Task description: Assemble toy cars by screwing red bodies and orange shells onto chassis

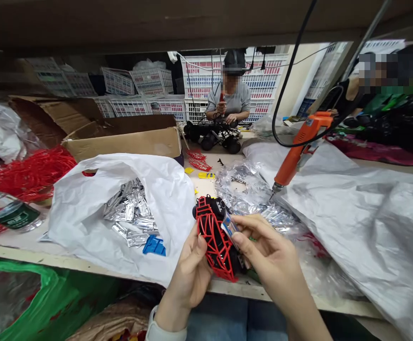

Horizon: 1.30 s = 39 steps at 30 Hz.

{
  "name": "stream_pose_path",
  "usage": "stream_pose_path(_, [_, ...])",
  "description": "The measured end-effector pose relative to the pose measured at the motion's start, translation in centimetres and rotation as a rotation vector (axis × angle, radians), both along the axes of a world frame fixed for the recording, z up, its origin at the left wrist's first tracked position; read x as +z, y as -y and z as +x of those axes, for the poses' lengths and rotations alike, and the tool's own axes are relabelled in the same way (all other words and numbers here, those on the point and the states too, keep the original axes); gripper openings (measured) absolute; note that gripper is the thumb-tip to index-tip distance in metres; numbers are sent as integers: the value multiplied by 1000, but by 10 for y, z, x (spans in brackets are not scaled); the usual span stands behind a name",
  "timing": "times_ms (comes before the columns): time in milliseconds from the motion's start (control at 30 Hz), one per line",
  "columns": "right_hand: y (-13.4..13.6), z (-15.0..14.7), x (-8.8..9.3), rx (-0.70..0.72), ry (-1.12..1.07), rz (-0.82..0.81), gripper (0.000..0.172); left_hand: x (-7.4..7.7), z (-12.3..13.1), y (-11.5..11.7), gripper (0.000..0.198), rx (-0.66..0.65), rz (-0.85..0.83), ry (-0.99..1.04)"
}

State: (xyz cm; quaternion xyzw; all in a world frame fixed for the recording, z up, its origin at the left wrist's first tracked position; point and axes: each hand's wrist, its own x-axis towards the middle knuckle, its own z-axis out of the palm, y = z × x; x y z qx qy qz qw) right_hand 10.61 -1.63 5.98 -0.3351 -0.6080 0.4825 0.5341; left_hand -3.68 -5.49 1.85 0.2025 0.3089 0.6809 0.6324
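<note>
My left hand (192,270) grips a black toy vehicle body with a red lattice frame (211,241), holding it upright above the table edge. My right hand (273,248) pinches a small silver and blue piece (229,225) between thumb and fingers, pressing it against the top of the toy. Beside my left hand lies a white plastic bag (82,218) holding several silver foil packets (131,213) and a blue plastic part (154,246). Crumpled clear and silver wrapping (252,194) lies just beyond my right hand.
An orange electric screwdriver (298,151) hangs on a black cord over a grey sheet (369,227). Red lattice parts (29,173) and a cardboard box (121,137) sit at left. Across the table, a co-worker (229,99) holds a red item before stacked white crates (234,80).
</note>
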Motion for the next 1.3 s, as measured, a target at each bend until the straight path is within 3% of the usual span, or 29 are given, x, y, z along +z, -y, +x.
stream_pose_path(133, [17,-4,-8,-275,121,219,24,2,5,5,67,-43,28,-37])
stream_pose_path(267, [23,0,-11,-384,257,423,27,3,8,6,63,-32,16,-28])
stream_pose_path(467, [24,14,-10,-361,366,474,30,6,13,5,59,-4,-45,-44])
stream_pose_path(700, [25,24,-14,-354,458,450,32,2,8,2,80,15,-125,-170])
stream_pose_path(833, [24,26,-14,-285,459,456,28,5,5,1,82,23,-147,-212])
stream_pose_path(1067, [27,24,-17,-334,516,556,35,8,5,0,68,-29,-160,-214])
stream_pose_path(1300, [27,27,-9,-223,497,726,35,11,4,2,53,-118,-94,-185])
